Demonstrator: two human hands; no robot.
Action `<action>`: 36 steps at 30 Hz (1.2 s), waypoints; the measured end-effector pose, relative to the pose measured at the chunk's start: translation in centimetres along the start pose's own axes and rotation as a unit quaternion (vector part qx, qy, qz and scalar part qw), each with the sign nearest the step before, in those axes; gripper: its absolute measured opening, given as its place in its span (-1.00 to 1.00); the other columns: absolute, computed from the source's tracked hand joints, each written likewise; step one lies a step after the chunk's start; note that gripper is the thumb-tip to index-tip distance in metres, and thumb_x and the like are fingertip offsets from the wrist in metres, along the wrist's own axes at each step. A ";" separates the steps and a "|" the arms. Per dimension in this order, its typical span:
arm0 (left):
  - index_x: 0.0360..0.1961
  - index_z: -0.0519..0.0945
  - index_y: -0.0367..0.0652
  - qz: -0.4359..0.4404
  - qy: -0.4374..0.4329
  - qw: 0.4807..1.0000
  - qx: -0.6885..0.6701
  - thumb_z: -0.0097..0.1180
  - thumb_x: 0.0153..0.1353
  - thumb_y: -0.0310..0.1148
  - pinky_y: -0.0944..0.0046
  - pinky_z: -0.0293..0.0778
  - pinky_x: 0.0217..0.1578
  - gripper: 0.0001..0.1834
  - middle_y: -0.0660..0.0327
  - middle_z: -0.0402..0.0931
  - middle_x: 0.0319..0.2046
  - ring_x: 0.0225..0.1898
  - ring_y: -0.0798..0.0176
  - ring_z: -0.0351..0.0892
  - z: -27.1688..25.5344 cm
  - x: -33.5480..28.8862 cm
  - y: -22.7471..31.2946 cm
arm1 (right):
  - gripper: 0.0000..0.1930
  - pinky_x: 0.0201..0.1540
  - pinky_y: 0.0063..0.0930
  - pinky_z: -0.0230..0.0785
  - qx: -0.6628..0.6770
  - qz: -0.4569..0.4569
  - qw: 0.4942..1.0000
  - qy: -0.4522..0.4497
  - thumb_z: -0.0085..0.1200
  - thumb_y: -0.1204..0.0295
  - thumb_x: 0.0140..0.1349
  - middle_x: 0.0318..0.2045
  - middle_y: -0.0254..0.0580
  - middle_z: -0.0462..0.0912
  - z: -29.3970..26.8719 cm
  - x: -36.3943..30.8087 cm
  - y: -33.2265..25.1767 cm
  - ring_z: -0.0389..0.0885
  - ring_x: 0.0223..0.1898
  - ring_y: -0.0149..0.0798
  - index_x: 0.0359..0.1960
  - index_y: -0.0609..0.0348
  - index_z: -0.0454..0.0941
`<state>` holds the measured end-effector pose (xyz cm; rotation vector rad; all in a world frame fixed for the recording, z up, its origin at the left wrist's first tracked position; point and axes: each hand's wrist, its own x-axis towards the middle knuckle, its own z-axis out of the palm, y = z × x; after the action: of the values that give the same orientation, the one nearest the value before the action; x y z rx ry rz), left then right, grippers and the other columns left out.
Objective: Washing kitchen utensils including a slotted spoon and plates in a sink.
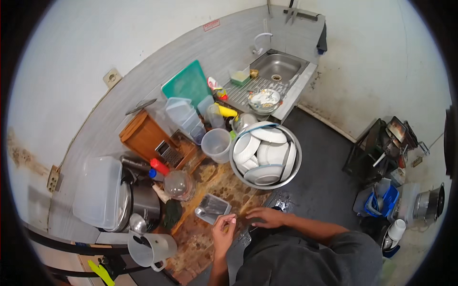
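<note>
My left hand [223, 232] is above the table's near edge, its fingers pinched together; what they hold, if anything, is too small to make out. Just beyond its fingertips a small clear plastic container [220, 205] lies on the worn brown tabletop [243, 187], with what looks like a spoon [202, 210] in it. My right hand [265, 218] hovers at the same edge, fingers stretched toward the left hand and apart, holding nothing that I can see. Farther off, a large metal basin [299, 159] holds several stacked white plates and bowls [272, 153].
A clear plastic tub [217, 144], a round glass jar [180, 185] and a wooden box [147, 137] stand along the wall. A clear jug [151, 249] is at the near left beside a steel pot [145, 206]. The sink [280, 66] is at the back, with a glass bowl [265, 101] on its drainboard.
</note>
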<state>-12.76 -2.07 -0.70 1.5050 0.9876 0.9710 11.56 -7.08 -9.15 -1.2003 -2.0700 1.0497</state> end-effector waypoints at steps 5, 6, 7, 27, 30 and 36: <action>-0.08 0.71 -0.31 0.017 -0.051 0.999 0.004 0.25 0.36 -0.53 0.40 0.52 -0.12 -0.85 0.21 0.63 -0.22 -0.21 0.40 0.63 4.7 4.1 0.2 | -0.21 0.48 -0.11 0.17 0.014 0.082 0.996 0.018 0.05 0.06 0.49 0.41 0.30 0.29 -3.2 -5.3 -0.5 0.32 0.42 0.24 0.55 0.30 0.05; -0.07 0.71 -0.32 0.028 -0.064 0.998 0.003 0.26 0.36 -0.53 0.40 0.53 -0.13 -0.84 0.21 0.64 -0.21 -0.21 0.39 0.63 6.3 5.1 0.4 | -0.21 0.48 -0.11 0.17 0.011 0.082 0.996 0.024 0.05 0.06 0.49 0.41 0.30 0.29 -4.2 -6.2 0.3 0.32 0.42 0.24 0.55 0.30 0.05; -0.07 0.71 -0.32 0.034 -0.069 0.997 0.003 0.26 0.36 -0.53 0.40 0.53 -0.13 -0.84 0.21 0.64 -0.21 -0.21 0.39 0.63 8.1 6.1 0.8 | -0.21 0.49 -0.10 0.16 0.037 0.093 0.995 0.012 0.03 0.04 0.50 0.42 0.30 0.28 -5.1 -7.3 1.0 0.30 0.43 0.23 0.54 0.31 0.06; -0.50 0.45 -0.23 0.103 -0.351 0.931 0.016 0.29 0.40 -0.27 0.33 0.16 -0.56 -0.61 0.32 0.25 -0.68 -0.56 0.55 0.17 47.0 18.9 6.2 | -0.64 -0.46 -0.33 0.35 0.002 0.145 0.884 0.444 0.48 0.30 0.12 -0.59 -0.18 0.54 -30.1 -25.7 4.6 0.49 -0.57 -0.26 -0.54 0.19 0.50; -0.54 0.39 -0.26 0.100 -0.395 0.912 0.040 0.29 0.39 -0.25 0.22 0.23 -0.56 -0.55 0.15 0.32 -0.70 -0.63 0.37 0.25 49.2 20.2 5.1 | -0.55 -0.45 -0.23 0.34 0.058 0.311 0.864 0.391 0.30 0.12 0.31 -0.63 -0.03 0.48 -30.1 -27.0 7.5 0.44 -0.59 -0.19 -0.49 0.30 0.52; -0.58 0.31 -0.26 0.097 -0.455 0.881 0.086 0.26 0.39 -0.20 0.09 0.19 -0.57 -0.48 0.05 0.25 -0.72 -0.67 0.15 0.19 52.2 24.2 3.6 | -0.41 -0.39 -0.05 0.35 0.129 0.376 0.857 0.327 -0.01 -0.02 0.51 -0.62 0.19 0.45 -33.1 -26.4 13.2 0.43 -0.57 0.04 -0.36 0.41 0.52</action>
<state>44.58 3.58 -1.95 1.9443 0.2367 0.2030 54.89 -14.29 -2.89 -1.9375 -0.8999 0.9778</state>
